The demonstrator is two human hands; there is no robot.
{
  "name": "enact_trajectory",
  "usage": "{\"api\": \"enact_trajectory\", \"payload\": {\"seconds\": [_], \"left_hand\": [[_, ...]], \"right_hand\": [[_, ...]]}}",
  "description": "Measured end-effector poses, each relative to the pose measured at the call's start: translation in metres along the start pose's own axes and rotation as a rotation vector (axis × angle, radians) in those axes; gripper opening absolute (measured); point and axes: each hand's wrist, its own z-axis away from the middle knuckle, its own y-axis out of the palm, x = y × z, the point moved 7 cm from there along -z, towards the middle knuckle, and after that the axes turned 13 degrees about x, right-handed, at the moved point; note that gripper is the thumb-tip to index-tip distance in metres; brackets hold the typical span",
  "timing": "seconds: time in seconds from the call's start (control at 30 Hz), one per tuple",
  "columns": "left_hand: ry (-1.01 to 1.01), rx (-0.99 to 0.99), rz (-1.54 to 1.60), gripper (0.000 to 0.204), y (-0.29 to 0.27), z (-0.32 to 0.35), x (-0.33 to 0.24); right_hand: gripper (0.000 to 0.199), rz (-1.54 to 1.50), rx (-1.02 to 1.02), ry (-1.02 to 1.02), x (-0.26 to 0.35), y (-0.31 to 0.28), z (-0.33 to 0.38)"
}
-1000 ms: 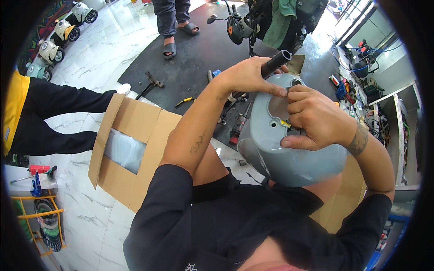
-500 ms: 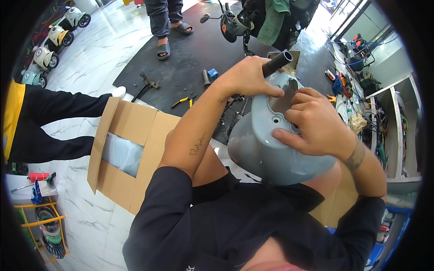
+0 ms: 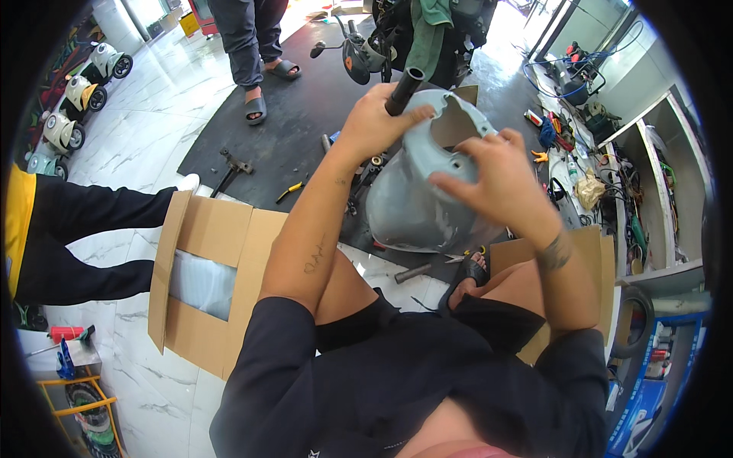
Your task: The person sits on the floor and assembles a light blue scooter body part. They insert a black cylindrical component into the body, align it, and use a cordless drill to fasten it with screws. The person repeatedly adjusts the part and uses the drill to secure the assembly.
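I hold a grey plastic scooter body panel (image 3: 416,206) up in front of me. My left hand (image 3: 374,126) grips its upper left rim, right beside a black handlebar grip (image 3: 403,90) that sticks up past the panel. My right hand (image 3: 496,175) lies across the panel's right side below a cut-out opening, fingers bent over the surface. The panel's lower edge hangs over my knees, and a sandalled foot (image 3: 473,271) shows beneath it.
An open cardboard box (image 3: 206,267) lies on the marble floor at my left. A seated person's dark legs (image 3: 84,229) reach in from the left. Another person (image 3: 256,53) stands on the black mat (image 3: 275,145), where pliers and hand tools lie. Cluttered shelves (image 3: 634,198) run along the right.
The panel has been tilted and lifted away from me. My right hand slid from the panel's top opening onto its right side. The camera view rose toward the far mat.
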Motion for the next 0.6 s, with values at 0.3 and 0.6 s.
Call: {"api": "enact_trajectory", "payload": {"seconds": [0.3,0.6], "left_hand": [[0.041,-0.236,0.224,0.049,-0.042,0.011,0.040],[-0.061,-0.284,0.280,0.025,-0.053,0.020,0.075]], "right_hand": [[0.083,-0.583,0.197,0.575,-0.184,-0.032,-0.010],[0.050,0.031,-0.077,0.007,-0.126,-0.155,0.031]]}}
